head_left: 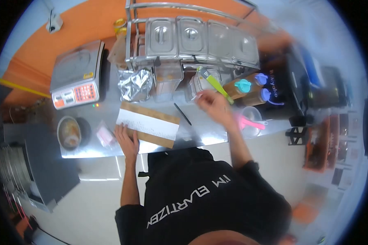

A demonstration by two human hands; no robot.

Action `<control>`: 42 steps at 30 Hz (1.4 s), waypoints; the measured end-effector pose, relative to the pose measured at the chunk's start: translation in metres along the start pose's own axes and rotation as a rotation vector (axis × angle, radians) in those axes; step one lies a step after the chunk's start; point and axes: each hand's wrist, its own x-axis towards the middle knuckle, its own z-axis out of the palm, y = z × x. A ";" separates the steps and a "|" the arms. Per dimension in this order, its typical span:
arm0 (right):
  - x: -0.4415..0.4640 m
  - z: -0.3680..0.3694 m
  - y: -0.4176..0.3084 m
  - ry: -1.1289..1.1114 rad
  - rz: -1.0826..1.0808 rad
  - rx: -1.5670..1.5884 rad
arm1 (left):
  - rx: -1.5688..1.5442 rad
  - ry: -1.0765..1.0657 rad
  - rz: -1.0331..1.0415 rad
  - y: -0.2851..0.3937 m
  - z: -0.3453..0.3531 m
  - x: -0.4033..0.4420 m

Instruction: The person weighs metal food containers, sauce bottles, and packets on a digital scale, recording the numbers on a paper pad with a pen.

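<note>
Shirt lettering: "I'M ELARTIZEN" (188, 200)

From where I watch, this looks like a commercial food-prep kitchen or the back counter of a food shop. I see a stainless steel table (159, 107), a rack of lidded metal food pans (192, 36), a digital scale with a keypad (75, 75), squeeze bottles with coloured caps (243, 87), foil (135, 85), a metal bowl (69, 132) and a black apron-like top with printed lettering (192, 192).
</note>
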 end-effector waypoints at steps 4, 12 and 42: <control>0.098 -0.085 -0.047 0.564 -0.193 -0.297 | -0.020 -0.021 0.013 0.005 -0.004 0.001; 0.222 -0.115 -0.016 0.455 0.077 -0.803 | -0.093 0.003 0.007 0.000 -0.005 -0.001; 0.189 -0.192 0.008 0.063 -0.057 -0.227 | -0.196 0.136 0.016 0.102 -0.009 0.064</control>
